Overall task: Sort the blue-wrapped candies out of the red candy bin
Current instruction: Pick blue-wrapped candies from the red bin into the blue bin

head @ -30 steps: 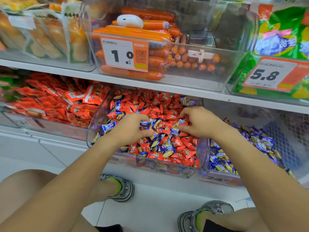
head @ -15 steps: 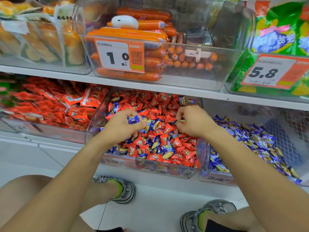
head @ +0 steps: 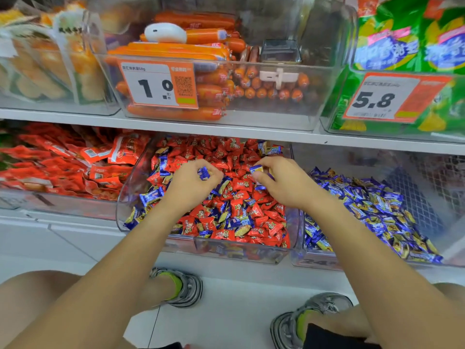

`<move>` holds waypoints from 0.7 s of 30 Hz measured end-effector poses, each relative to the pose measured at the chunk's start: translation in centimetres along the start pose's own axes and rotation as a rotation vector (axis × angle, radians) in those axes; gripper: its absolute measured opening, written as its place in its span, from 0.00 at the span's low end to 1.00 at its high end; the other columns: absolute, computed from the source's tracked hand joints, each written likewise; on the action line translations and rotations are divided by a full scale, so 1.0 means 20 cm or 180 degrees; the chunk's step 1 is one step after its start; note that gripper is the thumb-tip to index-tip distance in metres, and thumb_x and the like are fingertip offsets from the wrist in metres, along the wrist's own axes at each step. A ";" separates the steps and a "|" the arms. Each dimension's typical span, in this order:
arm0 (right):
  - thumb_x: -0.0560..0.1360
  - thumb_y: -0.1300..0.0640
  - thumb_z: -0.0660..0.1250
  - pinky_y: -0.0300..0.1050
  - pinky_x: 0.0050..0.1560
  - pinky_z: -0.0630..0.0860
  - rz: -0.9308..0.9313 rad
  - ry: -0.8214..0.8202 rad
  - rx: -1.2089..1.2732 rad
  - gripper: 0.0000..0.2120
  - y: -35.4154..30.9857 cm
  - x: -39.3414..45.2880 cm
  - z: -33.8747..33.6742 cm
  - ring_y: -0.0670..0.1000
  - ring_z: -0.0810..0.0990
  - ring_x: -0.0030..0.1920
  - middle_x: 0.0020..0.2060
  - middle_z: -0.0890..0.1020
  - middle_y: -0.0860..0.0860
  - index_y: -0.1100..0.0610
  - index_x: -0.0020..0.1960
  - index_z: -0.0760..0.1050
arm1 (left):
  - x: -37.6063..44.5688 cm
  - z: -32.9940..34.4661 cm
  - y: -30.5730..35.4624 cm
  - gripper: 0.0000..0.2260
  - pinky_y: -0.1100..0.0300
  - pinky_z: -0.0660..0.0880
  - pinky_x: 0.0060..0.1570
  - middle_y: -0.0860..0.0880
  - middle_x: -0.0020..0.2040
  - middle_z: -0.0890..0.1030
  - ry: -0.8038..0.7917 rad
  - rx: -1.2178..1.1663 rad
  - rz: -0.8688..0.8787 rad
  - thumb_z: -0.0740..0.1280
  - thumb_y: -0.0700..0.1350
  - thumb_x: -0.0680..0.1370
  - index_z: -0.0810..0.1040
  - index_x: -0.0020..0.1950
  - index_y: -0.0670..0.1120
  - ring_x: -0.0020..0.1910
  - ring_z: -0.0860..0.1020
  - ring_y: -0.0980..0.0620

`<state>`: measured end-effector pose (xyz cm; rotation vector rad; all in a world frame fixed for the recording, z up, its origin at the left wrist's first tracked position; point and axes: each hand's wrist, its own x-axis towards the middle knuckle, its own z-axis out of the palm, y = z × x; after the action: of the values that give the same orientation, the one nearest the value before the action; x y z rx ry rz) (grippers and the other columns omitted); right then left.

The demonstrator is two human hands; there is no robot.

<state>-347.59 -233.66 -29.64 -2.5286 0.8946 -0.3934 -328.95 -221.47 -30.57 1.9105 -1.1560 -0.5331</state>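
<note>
A clear bin (head: 241,254) on the lower shelf holds red-wrapped candies (head: 239,183) mixed with several blue-wrapped candies (head: 149,197). My left hand (head: 190,183) hovers over the middle of the bin, fingers curled around a blue-wrapped candy (head: 203,172). My right hand (head: 284,182) is just to its right over the bin, pinching another blue-wrapped candy (head: 256,169) between thumb and fingers. Immediately right stands a second clear bin (head: 317,261) filled with blue-wrapped candies (head: 372,205).
A bin of red snack packets (head: 65,167) sits to the left. On the upper shelf (head: 226,129) stand a bin of orange sausages (head: 208,91) with a price tag, bread packs (head: 45,59) and green bags (head: 407,34). My shoes (head: 183,288) rest on the white floor below.
Both hands have lifted out of the candy pile and moved further back over the bin, each now holding a blue-wrapped candy.
</note>
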 end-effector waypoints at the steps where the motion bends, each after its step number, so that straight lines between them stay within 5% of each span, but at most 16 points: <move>1: 0.82 0.47 0.61 0.45 0.43 0.67 0.0015 0.0002 0.0088 0.12 -0.01 -0.01 0.00 0.53 0.76 0.43 0.42 0.76 0.50 0.55 0.55 0.76 | 0.02 0.00 -0.02 0.09 0.55 0.76 0.36 0.48 0.40 0.83 0.0008 0.0387 0.0095 0.70 0.53 0.77 0.80 0.46 0.48 0.39 0.79 0.50; 5: 0.82 0.50 0.60 0.47 0.46 0.73 0.0056 -0.0002 0.0434 0.10 -0.06 -0.06 0.01 0.51 0.80 0.43 0.49 0.76 0.51 0.53 0.59 0.75 | 0.06 0.04 -0.05 0.18 0.59 0.63 0.26 0.46 0.33 0.78 -0.0085 0.1654 0.0236 0.74 0.58 0.72 0.80 0.43 0.42 0.31 0.74 0.52; 9: 0.83 0.55 0.58 0.47 0.37 0.71 0.0105 0.0031 0.0645 0.11 -0.10 -0.11 0.00 0.53 0.79 0.37 0.49 0.80 0.49 0.50 0.63 0.73 | 0.10 0.06 -0.07 0.15 0.57 0.73 0.32 0.44 0.32 0.79 -0.0167 0.1711 0.0198 0.74 0.52 0.73 0.81 0.39 0.40 0.32 0.77 0.48; 14: 0.83 0.56 0.57 0.45 0.26 0.66 0.0497 0.0028 0.1628 0.10 -0.12 -0.16 0.02 0.48 0.66 0.23 0.42 0.82 0.52 0.46 0.60 0.73 | 0.01 -0.02 0.00 0.09 0.71 0.63 0.24 0.55 0.25 0.74 -0.0314 0.0578 -0.0119 0.71 0.47 0.77 0.83 0.42 0.42 0.19 0.69 0.60; 16: 0.81 0.46 0.60 0.45 0.33 0.72 0.0383 0.0182 0.1505 0.08 -0.13 -0.17 0.03 0.48 0.73 0.30 0.43 0.82 0.50 0.44 0.58 0.74 | -0.05 -0.04 0.05 0.08 0.69 0.65 0.29 0.57 0.26 0.75 -0.0616 -0.0240 -0.0305 0.72 0.48 0.76 0.83 0.44 0.44 0.21 0.69 0.61; 19: 0.79 0.40 0.61 0.33 0.44 0.71 0.0172 0.0285 0.1348 0.12 -0.16 -0.19 0.03 0.38 0.78 0.46 0.50 0.81 0.38 0.45 0.58 0.75 | -0.14 -0.02 0.14 0.13 0.62 0.63 0.28 0.48 0.28 0.69 -0.1324 -0.1099 -0.0380 0.73 0.52 0.72 0.82 0.47 0.42 0.27 0.63 0.52; 21: 0.80 0.43 0.62 0.31 0.32 0.67 0.0160 0.0352 0.1712 0.10 -0.15 -0.22 0.04 0.40 0.76 0.30 0.34 0.79 0.39 0.48 0.51 0.76 | -0.17 0.03 0.18 0.14 0.61 0.60 0.27 0.46 0.29 0.66 -0.1451 -0.1290 -0.0377 0.72 0.52 0.71 0.81 0.48 0.42 0.28 0.61 0.50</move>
<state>-349.01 -228.52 -29.37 -2.0037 0.7643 -0.6637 -332.91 -219.73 -28.18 1.5492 -1.1065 -1.2176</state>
